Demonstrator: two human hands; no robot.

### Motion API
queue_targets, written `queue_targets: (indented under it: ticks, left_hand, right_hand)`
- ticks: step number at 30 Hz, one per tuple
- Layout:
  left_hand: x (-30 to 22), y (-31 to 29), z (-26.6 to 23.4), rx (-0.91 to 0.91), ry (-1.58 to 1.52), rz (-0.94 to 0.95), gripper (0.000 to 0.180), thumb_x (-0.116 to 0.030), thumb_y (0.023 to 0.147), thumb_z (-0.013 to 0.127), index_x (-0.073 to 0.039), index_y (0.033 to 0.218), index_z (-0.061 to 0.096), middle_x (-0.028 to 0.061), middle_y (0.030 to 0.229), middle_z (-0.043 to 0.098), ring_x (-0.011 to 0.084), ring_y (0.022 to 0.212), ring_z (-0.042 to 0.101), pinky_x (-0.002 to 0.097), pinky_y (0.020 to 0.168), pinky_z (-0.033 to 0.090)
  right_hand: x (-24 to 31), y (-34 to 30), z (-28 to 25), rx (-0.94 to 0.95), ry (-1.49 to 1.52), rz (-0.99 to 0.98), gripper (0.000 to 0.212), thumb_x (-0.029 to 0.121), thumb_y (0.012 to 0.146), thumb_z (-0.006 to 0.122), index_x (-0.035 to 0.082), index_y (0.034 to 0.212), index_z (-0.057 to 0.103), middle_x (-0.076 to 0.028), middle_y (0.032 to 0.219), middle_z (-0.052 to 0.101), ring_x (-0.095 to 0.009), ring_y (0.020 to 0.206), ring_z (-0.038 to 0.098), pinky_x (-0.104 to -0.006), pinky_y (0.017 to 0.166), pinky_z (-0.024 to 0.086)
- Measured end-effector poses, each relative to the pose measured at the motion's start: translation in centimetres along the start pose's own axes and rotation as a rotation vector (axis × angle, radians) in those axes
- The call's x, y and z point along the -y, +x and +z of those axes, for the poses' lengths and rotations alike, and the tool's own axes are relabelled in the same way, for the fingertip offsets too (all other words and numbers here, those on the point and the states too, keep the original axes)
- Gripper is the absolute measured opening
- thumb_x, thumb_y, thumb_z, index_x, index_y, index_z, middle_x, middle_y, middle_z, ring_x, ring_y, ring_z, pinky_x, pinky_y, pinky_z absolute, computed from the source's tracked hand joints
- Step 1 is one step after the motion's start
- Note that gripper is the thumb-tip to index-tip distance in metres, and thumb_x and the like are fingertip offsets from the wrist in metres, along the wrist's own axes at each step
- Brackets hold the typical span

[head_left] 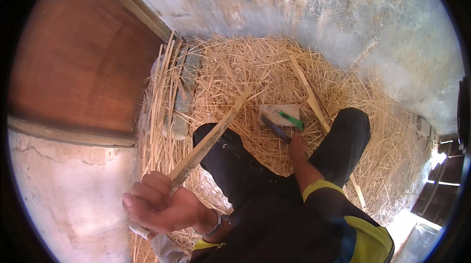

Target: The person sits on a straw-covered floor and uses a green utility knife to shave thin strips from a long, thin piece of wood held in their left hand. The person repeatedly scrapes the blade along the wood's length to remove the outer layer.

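Left hand (164, 203) is palm up at the lower left, fingers curled round the near end of a wooden strip (213, 134), which slants up and away past the left knee (221, 140); whether strip and knee touch, I cannot tell. Right hand (297, 149) is closed into a fist on a dark knife (275, 129) between the knees, its blade reaching over a pale block (293, 109).

Handled well, the strip wants a firm hold well back from the blade, with its edge turned so rough spots can be looked over; the knife should point away from both legs, and any cut seems safest made down on the block, in shallow strokes along the grain.

As for containers, no box, bag or pot can be made out for certain. The block simply bears a green cutter (291, 119). Loose straw (235, 62) covers the floor, a longer strip (305, 84) lies on it to the right, and a bundle of thin sticks (159, 101) lies at the left
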State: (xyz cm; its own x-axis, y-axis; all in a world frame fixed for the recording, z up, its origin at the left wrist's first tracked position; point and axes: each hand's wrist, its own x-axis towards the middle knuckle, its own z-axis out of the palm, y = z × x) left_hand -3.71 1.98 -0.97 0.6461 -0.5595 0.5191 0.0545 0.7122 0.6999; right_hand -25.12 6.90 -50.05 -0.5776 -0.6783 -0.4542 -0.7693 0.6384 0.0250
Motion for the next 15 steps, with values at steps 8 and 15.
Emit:
queue_targets:
  ticks: [8, 15]
  left_hand:
    - [-0.1, -0.1, -0.8, -0.005, -0.027, -0.010, 0.041, -0.020, 0.096, 0.039, -0.015, 0.059, 0.021, -0.0035, 0.049, 0.017, 0.0077, 0.044, 0.016, 0.0257, 0.044, 0.015]
    - [-0.2, 0.4, -1.6, 0.026, -0.057, -0.007, 0.042, -0.021, 0.096, 0.039, -0.016, 0.059, 0.021, -0.0035, 0.050, 0.017, 0.0079, 0.044, 0.016, 0.0257, 0.044, 0.015]
  right_hand:
    - [-1.7, -0.7, 0.1, 0.061, -0.092, -0.148, 0.046, 0.016, 0.088, 0.058, 0.006, 0.130, 0.043, -0.014, 0.113, 0.060, -0.030, 0.100, 0.061, -0.0562, 0.094, 0.040]
    - [0.6, -2.4, -5.8, 0.060, -0.053, -0.408, 0.038, 0.014, 0.087, 0.056, 0.003, 0.123, 0.049, -0.016, 0.097, 0.065, -0.030, 0.091, 0.065, -0.0482, 0.080, 0.049]
